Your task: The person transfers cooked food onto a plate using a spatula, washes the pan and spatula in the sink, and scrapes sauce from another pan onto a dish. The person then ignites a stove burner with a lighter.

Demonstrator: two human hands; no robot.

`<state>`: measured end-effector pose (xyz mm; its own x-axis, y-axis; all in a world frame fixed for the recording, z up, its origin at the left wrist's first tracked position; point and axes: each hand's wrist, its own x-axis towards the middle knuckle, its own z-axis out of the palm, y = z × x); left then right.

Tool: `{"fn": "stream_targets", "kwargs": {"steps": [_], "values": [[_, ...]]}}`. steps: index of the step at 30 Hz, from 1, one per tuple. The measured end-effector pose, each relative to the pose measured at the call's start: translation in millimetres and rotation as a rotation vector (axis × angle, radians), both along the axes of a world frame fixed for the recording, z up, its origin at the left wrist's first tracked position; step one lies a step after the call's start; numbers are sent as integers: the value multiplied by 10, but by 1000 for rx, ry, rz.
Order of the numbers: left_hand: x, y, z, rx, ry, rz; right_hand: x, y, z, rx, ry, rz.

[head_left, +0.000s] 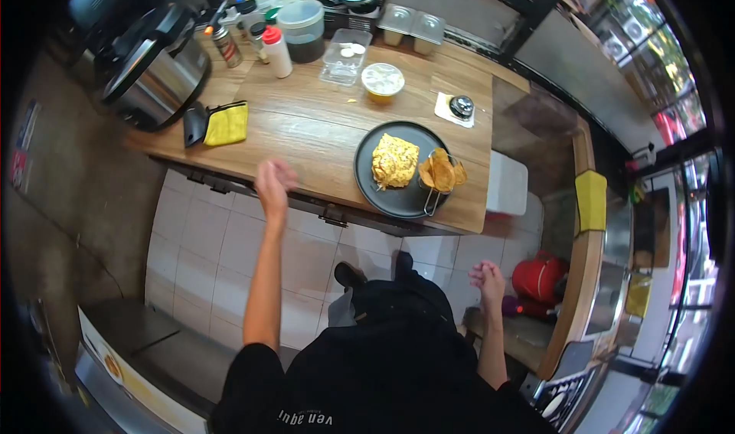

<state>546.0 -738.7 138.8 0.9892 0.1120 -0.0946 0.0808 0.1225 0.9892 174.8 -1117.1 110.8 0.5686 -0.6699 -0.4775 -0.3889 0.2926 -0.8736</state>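
Note:
My left hand (276, 187) hovers by the front edge of the wooden counter (306, 139), slightly blurred, its fingers loosely apart and nothing in them. Lower on the right, my right hand (488, 281) hangs over the floor with loosely bent fingers, holding nothing that I can see. On the counter between them sits a dark round plate (375, 193). It bears a yellow, egg-like topped portion of food (395, 161) and a small wire basket (432, 201) of brown chips (439, 171). Neither hand touches the plate.
Behind the plate are a lidded tub (382, 81), a service bell (462, 107) and a clear clamshell box (344, 57). Farther left stand a red-capped squeeze bottle (276, 52), a large bucket (301, 32), a yellow cloth (227, 123) and a steel cooker (157, 70). A red bag (539, 277) lies at right.

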Motion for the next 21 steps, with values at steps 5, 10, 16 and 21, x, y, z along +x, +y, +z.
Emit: {"fn": "stream_targets", "kwargs": {"steps": [5, 10, 16, 21], "values": [[-963, -611, -536, -100, 406, -198, 455, -423, 203, -32, -142, -128], [-1372, -1087, -611, -118, 497, -252, 1125, -975, 445, -71, -188, -90], [-784, -604, -705, 582, -56, 241, 1745, -1651, 393, -146, -176, -73], [289, 206, -483, 1207, -309, 173, 2108, -1956, -4, -337, -63, -6]]}}
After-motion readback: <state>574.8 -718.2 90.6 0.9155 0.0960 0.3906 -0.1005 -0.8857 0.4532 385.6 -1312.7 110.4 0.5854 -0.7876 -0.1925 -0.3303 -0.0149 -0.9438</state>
